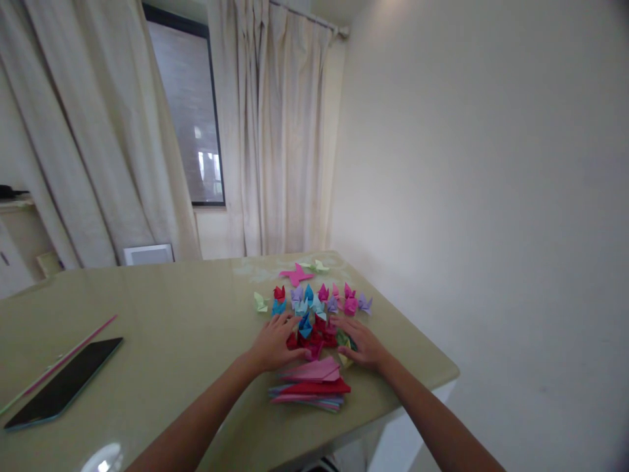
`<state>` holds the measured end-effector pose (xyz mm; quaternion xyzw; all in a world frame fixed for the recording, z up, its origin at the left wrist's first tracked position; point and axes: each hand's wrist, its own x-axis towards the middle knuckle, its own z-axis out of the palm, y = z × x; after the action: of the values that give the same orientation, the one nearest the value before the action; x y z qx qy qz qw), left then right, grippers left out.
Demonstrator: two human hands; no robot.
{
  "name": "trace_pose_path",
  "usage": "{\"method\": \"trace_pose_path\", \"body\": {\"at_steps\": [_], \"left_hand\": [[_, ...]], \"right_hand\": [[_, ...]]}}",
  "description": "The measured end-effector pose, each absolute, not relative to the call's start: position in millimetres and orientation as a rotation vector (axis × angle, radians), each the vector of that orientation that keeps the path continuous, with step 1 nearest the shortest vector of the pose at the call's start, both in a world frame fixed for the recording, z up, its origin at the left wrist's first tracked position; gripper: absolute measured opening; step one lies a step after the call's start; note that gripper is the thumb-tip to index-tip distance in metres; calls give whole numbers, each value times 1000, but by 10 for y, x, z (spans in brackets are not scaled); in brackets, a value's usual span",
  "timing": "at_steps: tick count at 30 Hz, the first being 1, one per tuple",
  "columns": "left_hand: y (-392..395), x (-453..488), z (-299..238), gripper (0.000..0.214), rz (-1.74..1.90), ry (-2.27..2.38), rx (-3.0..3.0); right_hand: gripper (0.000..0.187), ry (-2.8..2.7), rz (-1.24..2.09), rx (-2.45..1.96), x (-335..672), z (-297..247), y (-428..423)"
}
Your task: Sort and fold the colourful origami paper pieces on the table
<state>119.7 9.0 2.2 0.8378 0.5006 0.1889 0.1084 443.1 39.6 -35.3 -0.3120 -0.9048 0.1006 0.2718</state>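
Pale curtains hang behind a glossy desk where folded paper shapes, mostly red and blue, lie clustered between two hands. Left hand and right hand are both open, loosely curved around the cluster's sides, neither closed around a piece; a yellow-green piece sits by the right fingers. Nearer the person, just below the cluster, lies a stack of flat folded papers.

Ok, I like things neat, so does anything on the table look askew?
Mildly: the stack, nearer the camera than the left hand and right hand, looks askew. It is uneven rather than squared up, with a red piece jutting out to the right.
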Motion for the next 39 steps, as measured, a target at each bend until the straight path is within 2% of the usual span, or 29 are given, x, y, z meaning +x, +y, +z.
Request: {"method": "trace_pose_path", "body": {"at_steps": [3, 6, 12, 16, 19, 29, 35, 39], "left_hand": [[-285, 1004, 16, 66, 724, 1566, 2430], [-687, 946, -84, 55, 763, 1524, 2450], [-896, 1396, -241, 65, 502, 1466, 2549], [-817, 1633, -258, 40, 225, 1494, 2630], [-850, 1683, -282, 30, 195, 1510, 2675], [-909, 1651, -296, 44, 141, 1511, 2788], [-1181, 1520, -581, 55, 272, 1480, 2887], [-1229, 1497, -733, 52, 268, 1441, 2977]], "right_hand": [[74, -2302, 242, -864, 4442, -355, 387], [71, -2212, 201, -888, 4430, -341, 374], [67, -2157, 175, -965, 4411, -336, 341], [68, -2143, 132, -1017, 4410, -348, 315], [67, -2146, 112, -1033, 4410, -351, 307], [58, -2124, 60, -1038, 4390, -340, 320], [49, -2109, 50, -1049, 4375, -337, 316], [45, -2107, 48, -1052, 4364, -320, 303]]}}
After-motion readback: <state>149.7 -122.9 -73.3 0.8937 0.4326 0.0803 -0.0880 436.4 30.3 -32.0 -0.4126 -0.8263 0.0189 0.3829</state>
